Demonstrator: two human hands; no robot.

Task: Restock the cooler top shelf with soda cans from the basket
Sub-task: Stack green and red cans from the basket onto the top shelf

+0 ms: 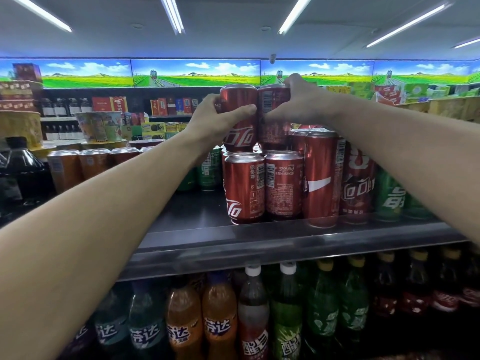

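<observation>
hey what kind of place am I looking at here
Most likely a small grocery or convenience store. An open cooler shelf holds red soda cans, bottled soft drinks fill the row below, and boxed goods line the shelves behind.

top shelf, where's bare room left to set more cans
Bare top shelf floor shows left of the two short red cans, in front of the green cans and right of the orange cans. Right of the short cans it is crowded: tall red cans, then green ones.
</observation>
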